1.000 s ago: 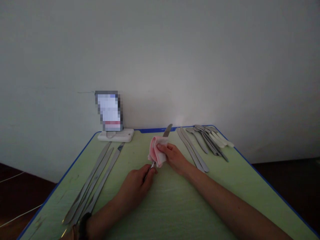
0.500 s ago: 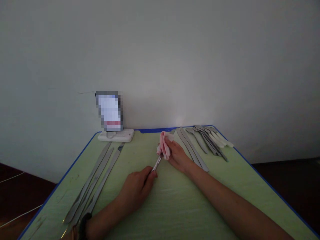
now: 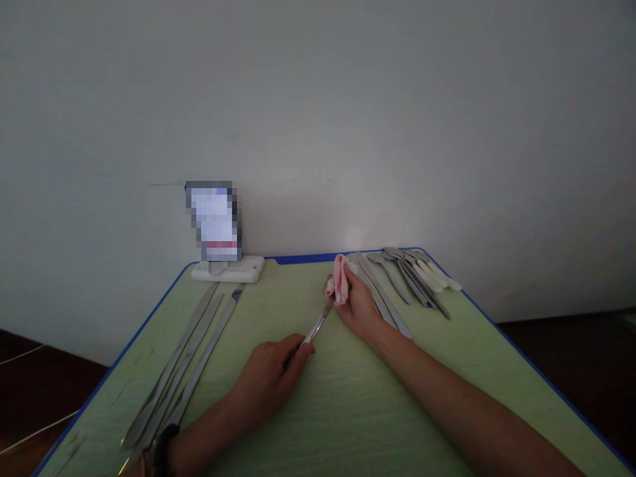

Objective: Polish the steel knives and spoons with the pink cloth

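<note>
My left hand (image 3: 273, 371) is closed round the handle of a shiny metal table knife (image 3: 317, 327), which points forward and to the right. My right hand (image 3: 362, 306) pinches a folded pink cloth (image 3: 340, 279) around the far part of this knife, so its blade is hidden. Just beyond my right wrist lie long table knives (image 3: 381, 291), partly covered by that hand. Left of my left forearm, several more table knives (image 3: 191, 358) rest side by side, their near ends partly behind my wrist.
A phone (image 3: 214, 222) with a blurred screen stands on a white base (image 3: 228, 269) at the back left. Spoons (image 3: 392, 275) and white-handled cutlery (image 3: 431, 273) lie at the back right. The green table (image 3: 318, 424) has a blue edge and meets a grey wall (image 3: 318, 119).
My right hand and the cloth have shifted slightly right along the knife, whose far end has swung right. More of its shaft shows between my hands. My left hand stays nearly in place.
</note>
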Tool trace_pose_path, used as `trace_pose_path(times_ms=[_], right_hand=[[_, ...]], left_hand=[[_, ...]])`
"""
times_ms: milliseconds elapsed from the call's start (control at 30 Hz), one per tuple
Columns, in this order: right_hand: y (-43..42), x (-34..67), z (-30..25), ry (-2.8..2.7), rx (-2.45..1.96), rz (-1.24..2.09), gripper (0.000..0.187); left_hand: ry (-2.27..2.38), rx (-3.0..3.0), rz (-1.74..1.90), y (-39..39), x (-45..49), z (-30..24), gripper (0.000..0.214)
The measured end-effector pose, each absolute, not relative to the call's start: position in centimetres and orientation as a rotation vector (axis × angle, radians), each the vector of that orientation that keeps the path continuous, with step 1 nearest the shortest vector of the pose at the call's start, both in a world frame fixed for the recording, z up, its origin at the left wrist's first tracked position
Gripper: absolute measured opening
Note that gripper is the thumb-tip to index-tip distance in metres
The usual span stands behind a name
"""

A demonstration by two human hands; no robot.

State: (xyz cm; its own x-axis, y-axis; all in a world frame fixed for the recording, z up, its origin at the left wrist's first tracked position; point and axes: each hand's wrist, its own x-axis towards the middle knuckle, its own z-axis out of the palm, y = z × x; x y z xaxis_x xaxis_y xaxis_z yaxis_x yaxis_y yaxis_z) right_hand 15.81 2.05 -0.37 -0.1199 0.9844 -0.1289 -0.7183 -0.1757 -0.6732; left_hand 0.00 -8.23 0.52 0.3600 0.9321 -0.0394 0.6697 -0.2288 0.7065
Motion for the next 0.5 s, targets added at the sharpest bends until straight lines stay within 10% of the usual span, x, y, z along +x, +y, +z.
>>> trace_pose_path(times_ms=[500], right_hand=[[-0.3, 15.0, 0.2, -0.973, -0.746, 1.732, 0.05]], left_hand=[[1.327, 1.719, 0.644, -8.0, -0.2, 0.9, 0.039]])
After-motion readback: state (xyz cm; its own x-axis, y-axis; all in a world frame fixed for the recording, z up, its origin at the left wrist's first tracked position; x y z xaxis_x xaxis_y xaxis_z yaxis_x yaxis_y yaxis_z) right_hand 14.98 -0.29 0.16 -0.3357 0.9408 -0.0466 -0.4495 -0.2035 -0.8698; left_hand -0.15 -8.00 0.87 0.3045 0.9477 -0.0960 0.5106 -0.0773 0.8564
